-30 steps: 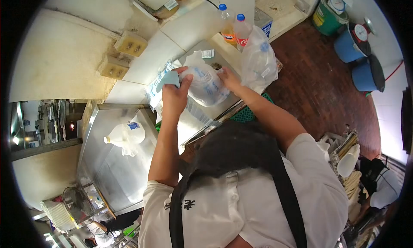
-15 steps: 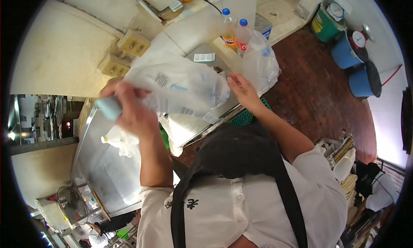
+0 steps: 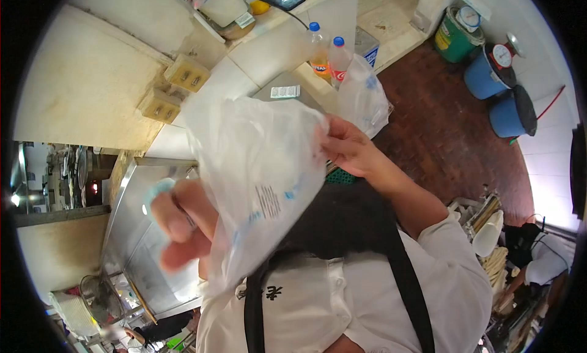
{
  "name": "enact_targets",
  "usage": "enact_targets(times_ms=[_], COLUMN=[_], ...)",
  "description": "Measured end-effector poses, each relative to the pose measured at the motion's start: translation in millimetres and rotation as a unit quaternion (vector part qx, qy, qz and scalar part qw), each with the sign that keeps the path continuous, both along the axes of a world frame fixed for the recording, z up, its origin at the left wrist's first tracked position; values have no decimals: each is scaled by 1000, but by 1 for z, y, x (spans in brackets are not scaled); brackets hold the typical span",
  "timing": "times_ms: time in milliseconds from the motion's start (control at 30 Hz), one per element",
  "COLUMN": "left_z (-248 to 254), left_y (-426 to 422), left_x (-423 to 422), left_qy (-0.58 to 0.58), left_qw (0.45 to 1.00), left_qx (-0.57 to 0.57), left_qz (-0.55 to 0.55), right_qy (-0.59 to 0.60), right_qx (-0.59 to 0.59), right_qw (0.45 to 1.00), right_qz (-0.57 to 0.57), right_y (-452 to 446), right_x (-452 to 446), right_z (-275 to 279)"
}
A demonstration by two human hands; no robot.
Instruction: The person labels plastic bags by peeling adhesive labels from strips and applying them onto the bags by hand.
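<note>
A translucent white plastic bag (image 3: pixel 260 163) with blue print hangs spread out in front of my chest. My right hand (image 3: pixel 347 146) pinches its upper right edge. My left hand (image 3: pixel 186 224), close to the camera and blurred, is at the bag's left side with curled fingers round a light blue object (image 3: pixel 160 191), mostly hidden by them. Whether those fingers also grip the bag cannot be made out. Behind the bag, a small white label (image 3: pixel 285 92) lies on a grey flat surface (image 3: pixel 309 101).
Two bottles (image 3: pixel 318 50) (image 3: pixel 339 60) stand behind, near another plastic bag (image 3: pixel 364 99). A steel sink (image 3: pixel 162 249) is at left. Blue buckets (image 3: pixel 483 78) (image 3: pixel 509 117) and a green one (image 3: pixel 452 41) stand at right. A co-worker (image 3: pixel 544 261) is at lower right.
The bag, first bunched over the counter, is now lifted and spread toward the camera. My left hand has moved left and nearer the camera with the light blue object; my right hand now pinches the bag's edge.
</note>
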State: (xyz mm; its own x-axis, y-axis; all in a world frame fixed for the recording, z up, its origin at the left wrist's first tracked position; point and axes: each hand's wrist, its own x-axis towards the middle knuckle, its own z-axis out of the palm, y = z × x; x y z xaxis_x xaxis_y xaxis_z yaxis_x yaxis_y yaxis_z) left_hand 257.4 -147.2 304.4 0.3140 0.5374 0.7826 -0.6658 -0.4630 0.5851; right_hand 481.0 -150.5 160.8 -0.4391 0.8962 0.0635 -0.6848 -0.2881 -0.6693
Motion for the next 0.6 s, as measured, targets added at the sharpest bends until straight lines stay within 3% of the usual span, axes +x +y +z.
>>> enact_targets(times_ms=[33, 67, 100, 167, 267, 333, 600], left_z=[-3, -8, -18, -53, -106, -127, -163], left_y=[0, 0, 6, 20, 21, 17, 43], left_x=[-7, -13, -14, -6, 37, 67, 139], left_qy=[75, 147, 182, 240, 284, 270, 224], left_qw=[979, 919, 883, 855, 848, 826, 771], left_qx=[-32, -62, -127, -263, -426, -491, -590], left_qz=[184, 361, 414, 378, 138, 61, 86], right_qy=[19, 39, 25, -1, 46, 27, -14], right_qx=[-3, -6, -6, -6, 17, -8, -70], right_qw=[1000, 999, 998, 992, 993, 991, 982], right_qz=[-7, -13, -50, -123, -108, -130, -174], right_y=[-2, -2, -2, 2, 8, 13, 43], right_x=[14, 27, 37, 55, 78, 85, 130], right_z=[1, 2, 3, 4, 4, -6, -21])
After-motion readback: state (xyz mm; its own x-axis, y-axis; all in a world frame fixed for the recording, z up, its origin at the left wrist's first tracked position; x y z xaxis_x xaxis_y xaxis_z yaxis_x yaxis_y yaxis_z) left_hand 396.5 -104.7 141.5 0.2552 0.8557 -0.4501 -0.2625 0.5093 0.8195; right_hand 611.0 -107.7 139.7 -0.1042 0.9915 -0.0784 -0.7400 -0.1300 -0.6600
